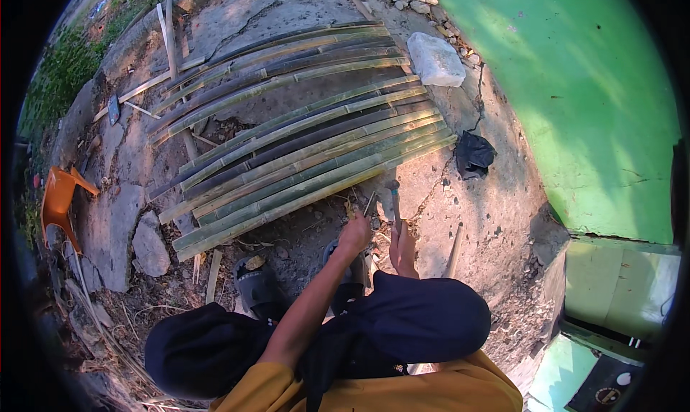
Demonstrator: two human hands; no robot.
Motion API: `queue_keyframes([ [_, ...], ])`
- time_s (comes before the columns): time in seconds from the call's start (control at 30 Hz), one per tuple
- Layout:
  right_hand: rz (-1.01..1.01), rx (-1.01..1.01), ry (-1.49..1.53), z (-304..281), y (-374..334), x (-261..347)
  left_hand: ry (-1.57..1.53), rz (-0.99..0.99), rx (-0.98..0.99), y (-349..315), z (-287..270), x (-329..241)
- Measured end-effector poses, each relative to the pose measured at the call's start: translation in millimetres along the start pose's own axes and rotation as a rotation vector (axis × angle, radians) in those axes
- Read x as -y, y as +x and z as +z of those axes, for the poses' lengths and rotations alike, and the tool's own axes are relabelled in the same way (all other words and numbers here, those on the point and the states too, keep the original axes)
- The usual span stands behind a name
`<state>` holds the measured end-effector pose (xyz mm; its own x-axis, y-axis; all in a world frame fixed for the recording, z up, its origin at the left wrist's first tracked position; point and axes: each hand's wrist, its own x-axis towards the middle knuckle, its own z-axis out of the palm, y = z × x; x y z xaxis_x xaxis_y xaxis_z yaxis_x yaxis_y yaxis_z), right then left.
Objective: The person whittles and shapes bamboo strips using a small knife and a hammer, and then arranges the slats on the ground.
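Note:
My left hand [355, 234] is closed around a thin, pale, nail-like piece [370, 203] that sticks up past the fingers; its exact kind is too small to tell. Beside it, my right hand [404, 249] grips the handle of a hammer [395, 200], whose dark head points away from me. Both hands are held low between my knees, just short of the nearest bamboo slat [302, 202]. Several split bamboo slats lie side by side beyond, resting crosswise on long supports, with a wider gap partway across the row.
A black plastic bag [474, 154] and a whitish block [435, 60] lie right of the slats, near a green wall [560, 88]. An orange plastic chair [59, 203] stands far left. A flat stone [150, 245] and a loose stick [455, 251] are on the ground.

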<state>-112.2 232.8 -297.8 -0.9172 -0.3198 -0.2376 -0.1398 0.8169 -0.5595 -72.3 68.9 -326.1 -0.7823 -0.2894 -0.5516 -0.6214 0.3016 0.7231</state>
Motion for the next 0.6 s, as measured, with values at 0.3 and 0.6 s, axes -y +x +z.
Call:
queue_keyframes([
  [0.3, -0.097, -0.119, 0.141, -7, -12, 26, 0.009, -0.010, -0.047, -3, 5, 11],
  [0.6, -0.095, -0.171, 0.121, -15, -3, 33, -0.025, -0.086, 0.056, -3, -7, 10],
])
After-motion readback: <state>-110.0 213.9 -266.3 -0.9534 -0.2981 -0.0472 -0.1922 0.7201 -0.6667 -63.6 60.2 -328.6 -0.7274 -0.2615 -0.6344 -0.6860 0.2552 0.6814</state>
